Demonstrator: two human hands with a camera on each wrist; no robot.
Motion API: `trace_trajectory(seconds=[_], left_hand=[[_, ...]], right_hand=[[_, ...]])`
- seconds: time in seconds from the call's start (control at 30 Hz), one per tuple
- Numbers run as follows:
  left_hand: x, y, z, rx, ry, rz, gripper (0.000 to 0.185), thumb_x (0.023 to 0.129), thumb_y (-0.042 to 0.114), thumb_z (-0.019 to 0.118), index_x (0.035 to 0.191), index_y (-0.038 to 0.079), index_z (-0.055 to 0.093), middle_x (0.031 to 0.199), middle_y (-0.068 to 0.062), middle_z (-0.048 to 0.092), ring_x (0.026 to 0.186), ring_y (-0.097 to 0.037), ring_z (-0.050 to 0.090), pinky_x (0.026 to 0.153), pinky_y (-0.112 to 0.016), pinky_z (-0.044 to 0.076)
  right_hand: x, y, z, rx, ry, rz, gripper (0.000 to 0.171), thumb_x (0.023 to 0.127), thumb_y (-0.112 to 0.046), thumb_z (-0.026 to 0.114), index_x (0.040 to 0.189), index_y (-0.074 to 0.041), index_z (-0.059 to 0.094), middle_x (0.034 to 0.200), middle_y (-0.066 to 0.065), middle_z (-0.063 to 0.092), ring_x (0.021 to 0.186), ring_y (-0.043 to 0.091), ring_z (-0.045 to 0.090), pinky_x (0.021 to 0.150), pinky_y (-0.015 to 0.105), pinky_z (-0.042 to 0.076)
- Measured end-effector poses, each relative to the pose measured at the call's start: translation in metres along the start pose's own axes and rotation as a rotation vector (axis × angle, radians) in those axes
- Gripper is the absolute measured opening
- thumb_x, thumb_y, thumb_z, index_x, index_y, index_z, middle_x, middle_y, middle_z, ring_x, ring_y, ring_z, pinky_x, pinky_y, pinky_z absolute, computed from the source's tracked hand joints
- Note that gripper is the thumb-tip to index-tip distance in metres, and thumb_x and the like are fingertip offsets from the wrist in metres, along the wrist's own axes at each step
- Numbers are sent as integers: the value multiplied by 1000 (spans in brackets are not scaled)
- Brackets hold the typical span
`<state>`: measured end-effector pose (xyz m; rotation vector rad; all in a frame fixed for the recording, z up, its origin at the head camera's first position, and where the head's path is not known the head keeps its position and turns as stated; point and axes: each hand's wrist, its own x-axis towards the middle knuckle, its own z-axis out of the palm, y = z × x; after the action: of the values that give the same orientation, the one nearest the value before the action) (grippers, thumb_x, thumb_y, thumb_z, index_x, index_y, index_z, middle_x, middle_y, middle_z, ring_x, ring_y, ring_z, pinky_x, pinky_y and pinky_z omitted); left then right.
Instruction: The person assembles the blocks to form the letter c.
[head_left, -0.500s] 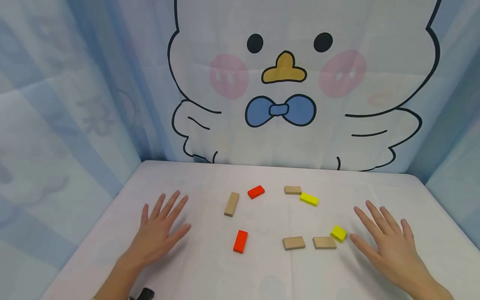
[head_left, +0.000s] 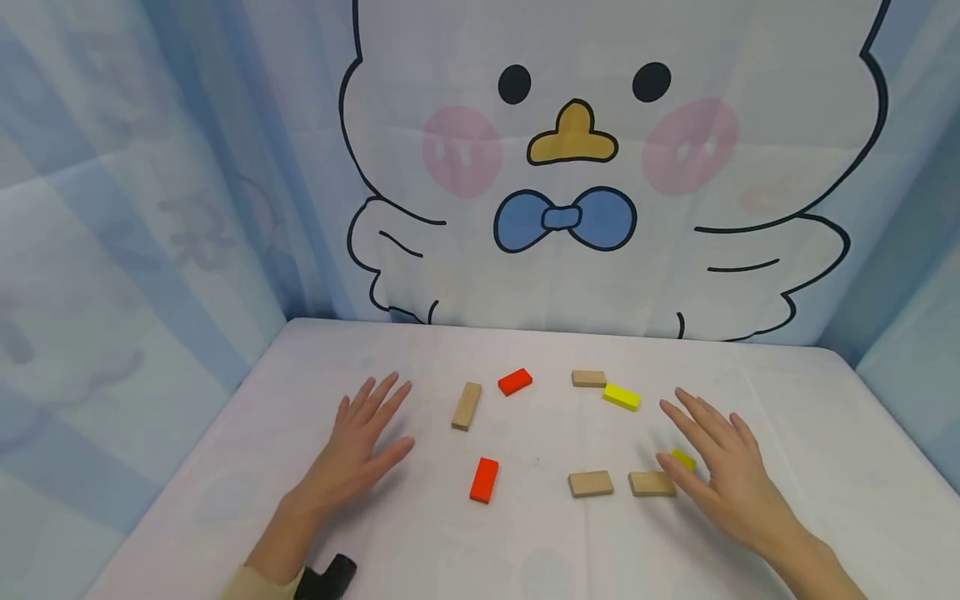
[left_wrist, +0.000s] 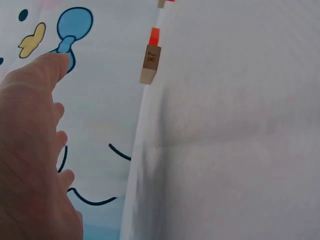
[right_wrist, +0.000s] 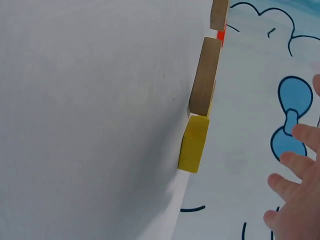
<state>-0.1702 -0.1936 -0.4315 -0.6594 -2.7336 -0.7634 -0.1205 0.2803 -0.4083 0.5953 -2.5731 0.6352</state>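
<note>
In the head view my left hand [head_left: 356, 454] hovers over the left of the table, fingers spread, holding nothing. Nearest to it are a plain wooden block [head_left: 467, 407] and a red block [head_left: 484, 481]. My right hand [head_left: 723, 479] is also spread and holds nothing. It partly hides a yellow block [head_left: 683, 459], which lies beside a wooden block [head_left: 652, 484]. Another wooden block [head_left: 591, 484] lies left of that pair. Farther back are a red block [head_left: 515, 382], a wooden block [head_left: 588, 379] and a yellow block [head_left: 622, 397]. The left wrist view shows a wooden block [left_wrist: 152, 57] with a printed number.
A white cloth covers the table [head_left: 525, 558]. Behind it hangs a curtain [head_left: 420, 275] with a cartoon bird, and more curtain [head_left: 150, 250] hangs at the sides. A black strap piece [head_left: 333, 577] sits at my left wrist.
Both hands have moved inward over the table, the left to the right and the right to the left. My right hand now partly covers the nearer yellow block. The blocks keep their arrangement.
</note>
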Motion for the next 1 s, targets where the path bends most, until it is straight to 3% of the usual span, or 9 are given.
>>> trace_trajectory(seconds=[0.17,0.37,0.53,0.67,0.83,1.0], left_hand=[[10,-2,14,-58,5,47,71,97,37,64,159,16,35,165,-9,24,150,-41,16,112,-72,7],[21,-1,29,-119,-24,50,70,98,37,63,158,15,36,165,-7,25,150,-40,18,114,-69,8],[31,2,36,-151,-30,58,69,98,36,63,158,13,37,164,-8,28,149,-40,21,116,-66,9],[39,4,41,-147,-58,48,69,98,37,62,158,14,37,164,-7,29,150,-36,21,117,-62,11],[48,8,45,-154,-101,20,71,98,40,62,159,15,35,164,-5,28,150,-28,23,120,-54,13],[57,9,52,-143,-123,30,70,97,38,63,158,16,36,163,-4,30,148,-25,28,119,-52,17]], right_hand=[[9,-7,6,83,-25,-17,67,92,-18,72,153,-14,45,159,13,36,139,40,35,117,56,13],[16,-18,17,197,-58,2,65,94,-14,70,154,-19,45,161,5,34,140,39,34,112,50,27],[22,-25,27,254,-71,23,64,97,-16,69,155,-23,43,160,3,37,144,30,35,111,21,22],[28,-30,39,286,-74,-5,64,95,-15,70,154,-22,44,156,2,42,142,20,38,108,9,20],[36,-41,52,326,-109,-32,62,95,-16,71,153,-19,46,153,2,45,139,20,42,109,14,27],[43,-52,63,348,-160,-40,60,94,-20,73,149,-17,50,148,3,49,133,21,48,104,39,46]])
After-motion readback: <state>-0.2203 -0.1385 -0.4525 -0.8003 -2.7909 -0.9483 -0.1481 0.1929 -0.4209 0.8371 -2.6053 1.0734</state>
